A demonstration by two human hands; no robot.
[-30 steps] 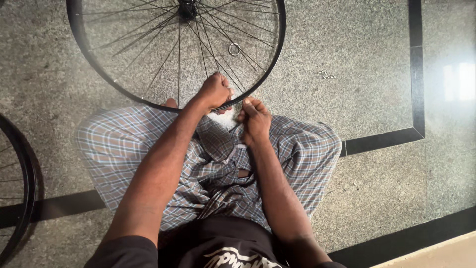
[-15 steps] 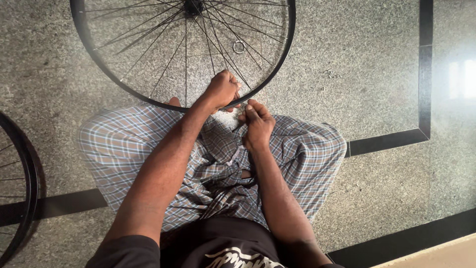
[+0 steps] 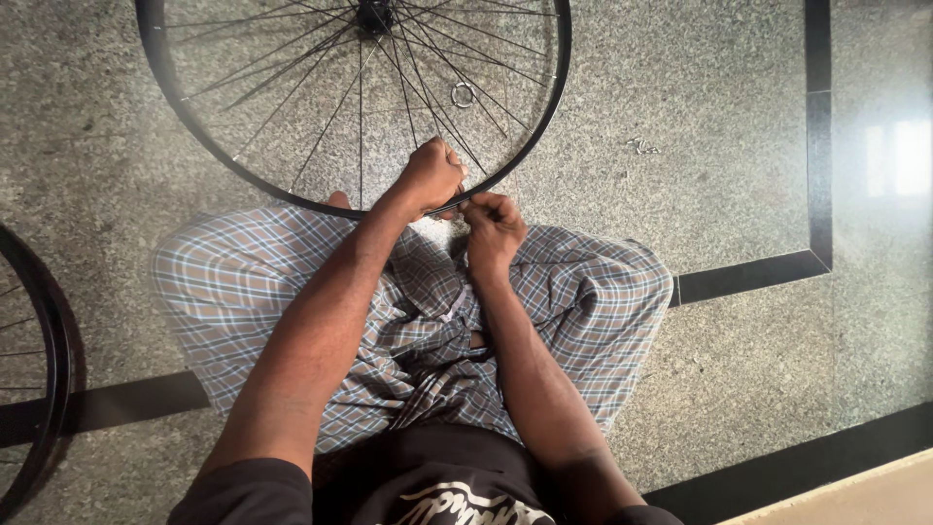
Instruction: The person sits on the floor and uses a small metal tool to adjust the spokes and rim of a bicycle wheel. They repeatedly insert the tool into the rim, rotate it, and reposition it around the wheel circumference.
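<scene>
A black bicycle wheel rim (image 3: 530, 126) with thin spokes lies on the speckled stone floor in front of my crossed legs. My left hand (image 3: 431, 175) is closed over the near edge of the rim, fingers curled around it. Just below the rim, my right hand (image 3: 493, 228) is closed too, fingers pinched together at the rim's edge; whatever small thing it holds is hidden. A small metal ring (image 3: 463, 94) lies on the floor between the spokes. The wheel hub (image 3: 374, 15) sits at the top edge.
A second black wheel (image 3: 49, 360) lies at the left edge. Some small metal bits (image 3: 641, 147) sit on the floor to the right of the rim. Black inlay strips (image 3: 816, 136) cross the grey floor. My checked cloth (image 3: 583, 292) covers my knees.
Both hands stay at the near rim. The wheel sits slightly higher and further right in view, and my right hand has shifted a little along the rim.
</scene>
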